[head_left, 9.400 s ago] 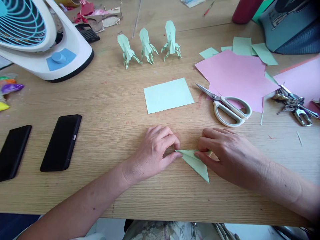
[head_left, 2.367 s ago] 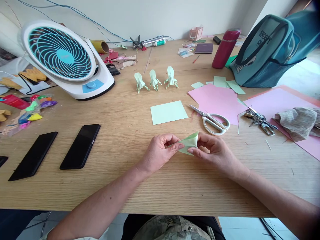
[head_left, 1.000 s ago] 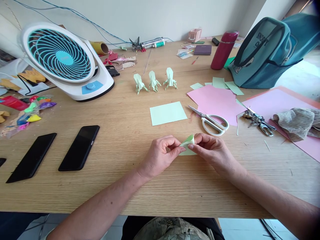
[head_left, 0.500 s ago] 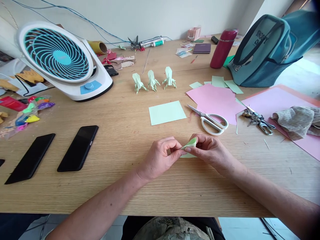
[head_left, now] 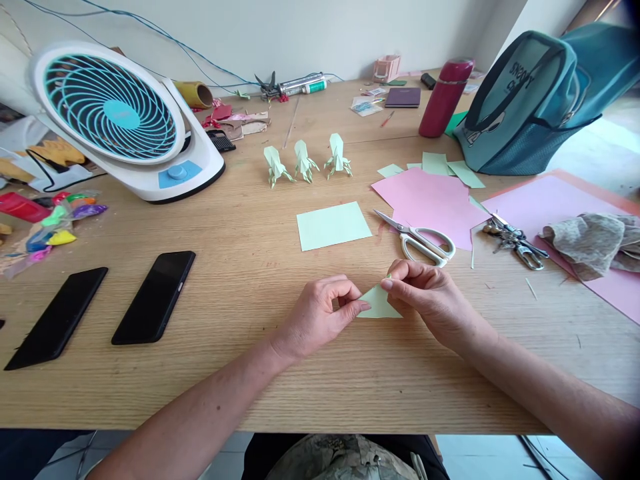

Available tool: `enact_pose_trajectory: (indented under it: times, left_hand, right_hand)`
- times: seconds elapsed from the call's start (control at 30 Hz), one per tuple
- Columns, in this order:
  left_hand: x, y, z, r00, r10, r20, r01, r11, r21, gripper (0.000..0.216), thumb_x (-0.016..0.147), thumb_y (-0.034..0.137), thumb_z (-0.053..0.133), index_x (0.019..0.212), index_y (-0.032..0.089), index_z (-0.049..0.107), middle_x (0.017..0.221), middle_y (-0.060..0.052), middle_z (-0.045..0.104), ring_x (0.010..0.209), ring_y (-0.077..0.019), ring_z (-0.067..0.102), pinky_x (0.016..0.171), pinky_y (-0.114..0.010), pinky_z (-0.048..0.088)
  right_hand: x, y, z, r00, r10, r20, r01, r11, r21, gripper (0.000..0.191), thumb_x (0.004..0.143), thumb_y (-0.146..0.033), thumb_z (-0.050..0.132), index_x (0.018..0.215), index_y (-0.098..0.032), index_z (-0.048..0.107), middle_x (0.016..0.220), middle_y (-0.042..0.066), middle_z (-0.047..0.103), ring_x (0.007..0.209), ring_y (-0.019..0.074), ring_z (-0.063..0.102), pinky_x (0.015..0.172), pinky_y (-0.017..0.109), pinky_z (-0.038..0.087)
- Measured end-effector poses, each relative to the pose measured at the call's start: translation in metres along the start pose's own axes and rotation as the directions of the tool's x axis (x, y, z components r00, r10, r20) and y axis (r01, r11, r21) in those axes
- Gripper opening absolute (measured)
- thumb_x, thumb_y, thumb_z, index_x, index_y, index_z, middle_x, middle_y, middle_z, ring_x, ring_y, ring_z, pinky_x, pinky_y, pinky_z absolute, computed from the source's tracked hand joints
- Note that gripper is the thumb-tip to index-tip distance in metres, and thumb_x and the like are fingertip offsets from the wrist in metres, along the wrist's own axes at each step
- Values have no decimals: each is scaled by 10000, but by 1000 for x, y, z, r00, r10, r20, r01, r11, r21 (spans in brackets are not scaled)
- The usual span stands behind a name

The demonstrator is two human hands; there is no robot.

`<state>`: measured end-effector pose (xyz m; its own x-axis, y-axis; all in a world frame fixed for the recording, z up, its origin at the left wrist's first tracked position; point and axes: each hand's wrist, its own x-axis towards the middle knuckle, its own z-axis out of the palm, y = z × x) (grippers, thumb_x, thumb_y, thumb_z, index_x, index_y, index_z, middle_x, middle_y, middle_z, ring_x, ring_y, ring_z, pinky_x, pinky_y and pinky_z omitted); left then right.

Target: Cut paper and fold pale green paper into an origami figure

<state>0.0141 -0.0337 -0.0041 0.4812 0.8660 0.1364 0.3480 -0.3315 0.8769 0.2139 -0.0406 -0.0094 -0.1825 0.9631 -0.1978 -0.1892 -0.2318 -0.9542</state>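
Between my hands, near the table's front edge, is a small pale green folded paper (head_left: pixel 379 306), roughly triangular with its long side toward me. My left hand (head_left: pixel 327 310) pinches its left corner between thumb and fingers. The upper tip is pinched by my right hand (head_left: pixel 420 293), which hides part of the right side. Beyond my hands lies a flat pale green sheet (head_left: pixel 334 227). White-handled scissors (head_left: pixel 420 240) rest to its right, partly on pink paper (head_left: pixel 435 203). Farther back stand three folded green paper figures (head_left: pixel 303 161) in a row.
Two black phones (head_left: pixel 154 298) lie on the left, with a white and blue fan (head_left: pixel 175 175) behind them. On the right are keys (head_left: pixel 517 243), a grey cloth (head_left: pixel 585 243), a red bottle (head_left: pixel 445 99) and a teal bag (head_left: pixel 530 107). Small green paper pieces (head_left: pixel 435 163) lie by the bag.
The curled flap of the green paper now lies down, showing a flat triangle. My right hand has shifted slightly up to the tip; my left hand stays at the left corner.
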Motion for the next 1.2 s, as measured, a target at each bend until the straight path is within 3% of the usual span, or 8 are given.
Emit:
enact_pose_trajectory:
  times: [0.13,0.27,0.47,0.67,0.83,0.97,1.07,1.2]
  left_hand:
    - [1,0,0,999,-32,3,32,999,-43,219,860,248,684,673,157,616,689,19,590,633,-92,500,619,-217,395]
    - [1,0,0,998,-66,1,66,994,-92,205,865,254,677,690,155,636,683,16,588,625,-94,500,589,-214,386]
    - [-1,-2,3,999,-37,17,38,998,-49,228,878,291,665,696,158,634,691,13,576,634,-95,496,594,-215,383]
    - [-1,0,2,998,-49,44,49,999,-7,230,871,270,670,677,161,609,700,18,570,656,-100,500,628,-222,389]
    - [1,1,0,994,-98,47,102,991,-91,221,852,258,678,670,153,608,677,23,565,627,-93,483,592,-215,375]
    - [3,2,-2,986,-166,31,168,973,-158,213,841,259,675,672,144,612,644,27,551,604,-89,468,568,-211,363]
    - [3,1,-1,985,-172,25,174,966,-193,221,844,278,671,681,139,614,634,28,546,597,-87,463,556,-206,357]
    - [3,-1,0,992,-130,3,128,977,-173,209,848,263,673,690,139,617,647,28,557,613,-84,473,571,-199,366]
  right_hand:
    - [0,-2,-3,999,-45,13,45,999,-9,295,761,-437,781,725,-206,602,625,-43,520,527,86,409,480,251,317]
    - [-1,-4,0,992,-30,125,44,993,-110,321,718,-455,809,813,-208,628,721,-21,575,626,114,481,556,260,384]
    - [-1,6,2,990,-55,130,90,955,-284,361,711,-495,798,704,-196,595,639,-34,533,584,111,433,526,264,344]
    - [-1,0,3,998,-28,54,34,992,-121,399,699,-495,803,652,-203,535,520,-73,443,454,76,340,430,250,248]
    - [0,-5,-3,996,-91,-16,88,988,-129,356,785,-496,738,677,-194,584,600,-27,527,540,99,425,498,259,333]
    - [-1,-4,-4,995,-65,81,78,983,-168,323,790,-494,735,780,-199,605,665,-26,542,575,104,445,515,259,339]
    - [-1,0,-2,984,-38,176,78,971,-227,323,756,-442,776,743,-196,567,660,-37,523,579,103,433,519,261,324]
    - [0,5,-3,985,-73,159,112,961,-252,337,758,-409,779,676,-195,532,608,-61,458,549,91,375,501,257,269]
